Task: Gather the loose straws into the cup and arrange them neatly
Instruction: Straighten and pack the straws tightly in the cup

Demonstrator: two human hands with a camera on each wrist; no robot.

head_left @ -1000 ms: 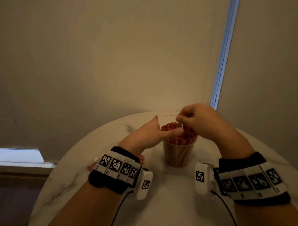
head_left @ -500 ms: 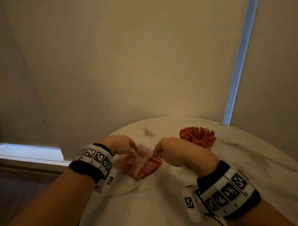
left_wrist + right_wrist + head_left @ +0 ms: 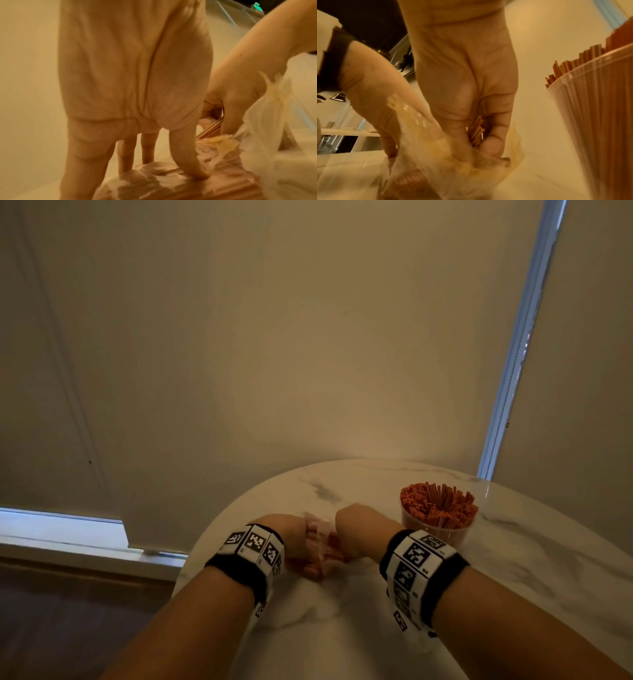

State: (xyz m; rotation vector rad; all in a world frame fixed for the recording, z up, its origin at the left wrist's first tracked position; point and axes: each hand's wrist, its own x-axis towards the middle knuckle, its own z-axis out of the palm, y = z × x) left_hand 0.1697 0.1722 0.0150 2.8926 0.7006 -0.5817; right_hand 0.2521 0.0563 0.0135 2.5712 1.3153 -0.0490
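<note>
Head view: both hands meet low in the middle of the frame over a round marble table (image 3: 342, 628). Between them lies a crumpled clear plastic bag (image 3: 320, 530) with orange straws inside. The left hand (image 3: 291, 534) has its fingers extended downward onto the bag (image 3: 171, 184), pressing it to the tabletop (the fingertips sink into the film in the left wrist view, lower centre). The right hand (image 3: 356, 530) has its thumb and fingers curled in a pinch on a small bunch of straws (image 3: 476, 133) at the bag's mouth, seen at centre of the right wrist view. The cup (image 3: 442, 534), clear plastic, stands upright at right of centre, just beyond the right wrist, packed with orange straws in the cup (image 3: 438, 501) whose tips rise above the rim at uneven heights. Both wrists wear black bands with white marker tags (image 3: 255, 544).
</note>
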